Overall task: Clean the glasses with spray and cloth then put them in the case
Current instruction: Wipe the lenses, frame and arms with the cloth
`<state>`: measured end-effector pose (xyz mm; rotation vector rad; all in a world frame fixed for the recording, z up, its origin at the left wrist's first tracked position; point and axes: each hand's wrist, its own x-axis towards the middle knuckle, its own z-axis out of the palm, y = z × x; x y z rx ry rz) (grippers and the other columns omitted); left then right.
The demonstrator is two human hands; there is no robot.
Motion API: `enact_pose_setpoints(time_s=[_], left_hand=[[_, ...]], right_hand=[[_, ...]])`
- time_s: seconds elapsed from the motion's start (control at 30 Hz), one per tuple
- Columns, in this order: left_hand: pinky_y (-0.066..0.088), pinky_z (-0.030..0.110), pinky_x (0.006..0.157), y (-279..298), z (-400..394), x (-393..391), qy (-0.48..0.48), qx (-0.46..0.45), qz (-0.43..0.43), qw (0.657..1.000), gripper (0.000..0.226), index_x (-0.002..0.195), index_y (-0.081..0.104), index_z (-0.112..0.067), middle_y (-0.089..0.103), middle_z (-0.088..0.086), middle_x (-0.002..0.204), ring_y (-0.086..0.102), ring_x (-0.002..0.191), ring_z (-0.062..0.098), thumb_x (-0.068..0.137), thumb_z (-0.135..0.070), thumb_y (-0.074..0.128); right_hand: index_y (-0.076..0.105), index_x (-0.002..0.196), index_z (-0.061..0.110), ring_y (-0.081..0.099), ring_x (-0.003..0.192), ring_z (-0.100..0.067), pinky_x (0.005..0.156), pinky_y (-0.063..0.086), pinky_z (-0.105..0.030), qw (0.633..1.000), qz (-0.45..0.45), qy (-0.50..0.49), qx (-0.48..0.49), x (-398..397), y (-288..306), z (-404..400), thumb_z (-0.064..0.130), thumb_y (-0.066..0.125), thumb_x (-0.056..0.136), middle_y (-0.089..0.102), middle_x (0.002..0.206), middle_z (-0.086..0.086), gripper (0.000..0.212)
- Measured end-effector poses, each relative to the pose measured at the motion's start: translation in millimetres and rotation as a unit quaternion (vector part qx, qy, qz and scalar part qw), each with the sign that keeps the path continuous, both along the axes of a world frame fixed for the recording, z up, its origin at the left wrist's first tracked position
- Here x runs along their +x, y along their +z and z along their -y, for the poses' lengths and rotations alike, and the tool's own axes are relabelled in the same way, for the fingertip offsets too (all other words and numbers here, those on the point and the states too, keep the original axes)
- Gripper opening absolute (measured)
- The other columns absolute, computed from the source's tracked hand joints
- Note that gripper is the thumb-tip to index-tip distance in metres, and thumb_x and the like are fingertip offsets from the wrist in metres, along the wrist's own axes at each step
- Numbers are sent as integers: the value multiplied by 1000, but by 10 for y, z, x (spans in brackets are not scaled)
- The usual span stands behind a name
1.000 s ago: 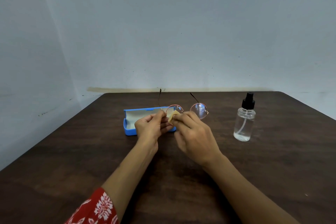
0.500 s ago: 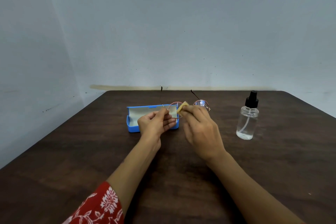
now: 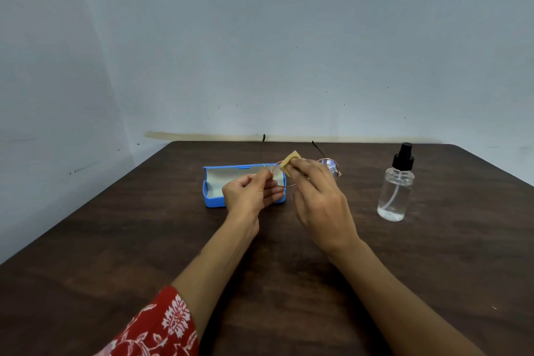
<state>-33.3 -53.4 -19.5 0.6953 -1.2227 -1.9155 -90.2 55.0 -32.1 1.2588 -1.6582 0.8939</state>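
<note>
Table [image 3: 115, 254]: dark wood, set against a pale blue wall.
Glasses [image 3: 332, 166]: held above the table at centre frame, temples pointing away.
Left hand [image 3: 250, 193]: fingers pinch the left rim.
Right hand [image 3: 320, 196]: fingers pinch a yellow cloth [image 3: 290, 164] onto the left lens.
Case [image 3: 213, 191]: blue, open, behind the left hand.
Spray bottle [image 3: 395, 185]: upright, right of centre.

Case [image 3: 213, 191] is sitting open on table [image 3: 115, 240], centre-left of frame; hands are holding glasses [image 3: 332, 166] just in front of and above it. Spray bottle [image 3: 394, 193] is standing upright at right, well apart.
</note>
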Motion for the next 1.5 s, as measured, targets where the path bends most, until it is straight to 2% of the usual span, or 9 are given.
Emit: enact_pose_setpoints(time_s=[0.2, 0.4, 0.57, 0.7, 0.83, 0.97, 1.17, 1.33, 1.5], left_hand=[[54, 22, 46, 6, 38, 10, 12, 2, -2, 1000, 11, 72, 63, 0, 64, 3, 48, 65, 46, 15, 81, -5, 67], [55, 23, 48, 7, 9, 8, 2, -2, 0, 1000, 12, 72, 64, -1, 66, 4, 50, 66, 49, 17, 81, -7, 67], [53, 21, 45, 31, 26, 35, 15, -1, 1, 1000, 11, 70, 63, -2, 64, 4, 50, 64, 45, 13, 81, -3, 66], [55, 23, 48, 22, 27, 27, 9, -4, 5, 1000, 11, 74, 64, 0, 65, 4, 50, 66, 48, 16, 82, -6, 67], [55, 23, 48, 12, 17, 21, 9, -4, 7, 1000, 11, 71, 65, -1, 67, 6, 53, 66, 49, 16, 81, -6, 67], [53, 22, 45, 32, 47, 23, 21, -3, 3, 1000, 11, 69, 63, -1, 64, 4, 51, 63, 44, 13, 80, -3, 67], [54, 22, 48, 24, 45, 24, 7, -3, 5, 1000, 10, 74, 65, -1, 67, 5, 52, 67, 49, 16, 82, -7, 66], [53, 22, 46, 43, 59, 39, 19, -3, 2, 1000, 11, 71, 63, -1, 64, 9, 60, 64, 47, 15, 81, -4, 65], [54, 22, 47, 56, 62, 37, 7, -6, 6, 1000, 11, 74, 64, 0, 66, 4, 49, 67, 49, 17, 83, -7, 66]], right_hand=[[71, 86, -4, 66, 83, -29, 73, 56, -35, 999, 3, 17, 36, -3, -20, -41, -9, 69, 67, 70, 88, -14, 19], [69, 100, -6, 65, 98, -30, 84, 54, -35, 1000, -16, 2, 19, 22, 9, 1, 0, 47, 84, 69, 103, -16, 29], [71, 86, -3, 66, 80, -29, 71, 56, -34, 998, -8, 30, 50, 33, -16, -26, -7, 67, 68, 70, 88, -13, 19], [69, 97, -7, 66, 92, -30, 80, 55, -34, 1000, 11, -21, 2, -3, 18, -26, -8, 59, 77, 68, 98, -17, 22], [69, 99, -6, 66, 95, -31, 82, 55, -35, 999, -20, 18, 32, 48, -1, 17, -1, 51, 82, 69, 101, -16, 25], [71, 89, -4, 66, 84, -30, 73, 56, -36, 998, 0, 36, 54, 53, -17, -13, -7, 64, 69, 69, 90, -14, 21], [69, 99, -7, 65, 96, -30, 84, 54, -34, 1000, -1, 6, 30, 40, 11, -20, -7, 70, 74, 68, 102, -17, 26], [71, 90, -3, 66, 87, -28, 73, 56, -34, 997, 9, 42, 62, 40, -37, -29, -5, 71, 69, 69, 93, -12, 21], [68, 101, -8, 65, 98, -29, 88, 52, -33, 1000, 26, -8, 4, -6, 1, -29, -9, 70, 74, 67, 103, -18, 27]])
